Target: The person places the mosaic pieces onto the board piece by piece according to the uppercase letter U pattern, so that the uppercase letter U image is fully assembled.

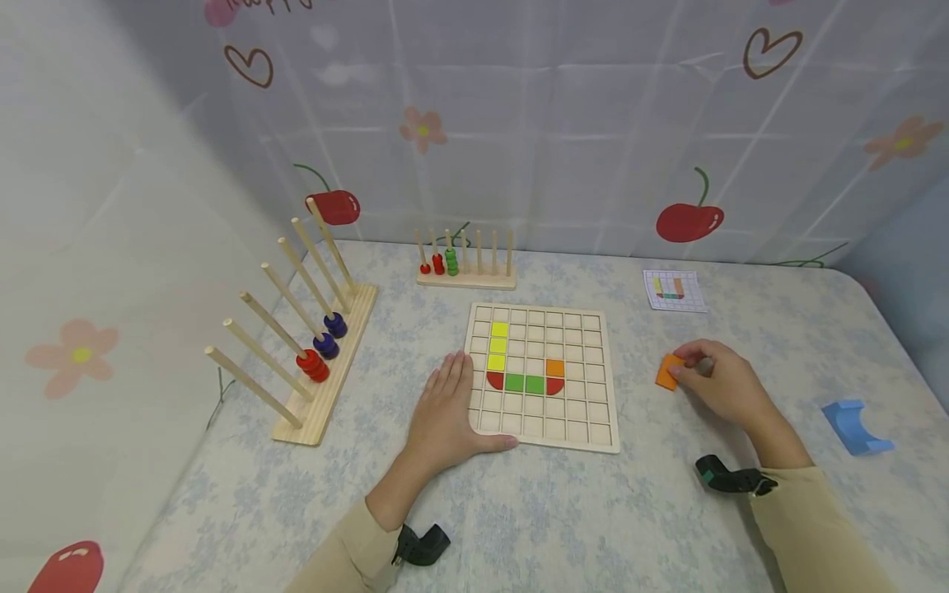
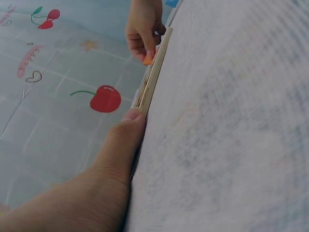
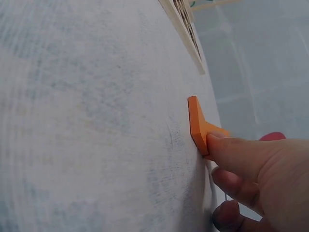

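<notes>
A square wooden grid board point(image 1: 589, 409) lies in the middle of the head view. Its cells hold three yellow squares point(image 1: 497, 346), two red rounded pieces point(image 1: 495, 380), two green squares point(image 1: 524, 384) and one orange square point(image 1: 554, 367). My left hand point(image 1: 443, 418) rests against the board's left edge with straight fingers, its thumb along the front edge. Right of the board, my right hand point(image 1: 719, 383) pinches an orange block point(image 3: 195, 126) between thumb and fingers, just above the table. More orange shows behind my thumb in the right wrist view; its shape is partly hidden.
At left stands a large wooden peg rack point(image 1: 337, 371) with red and blue rings. A smaller rack point(image 1: 467, 281) with red and green beads stands behind the board. A pattern card point(image 1: 676, 291) lies at back right, and a blue curved block point(image 1: 853, 427) lies far right.
</notes>
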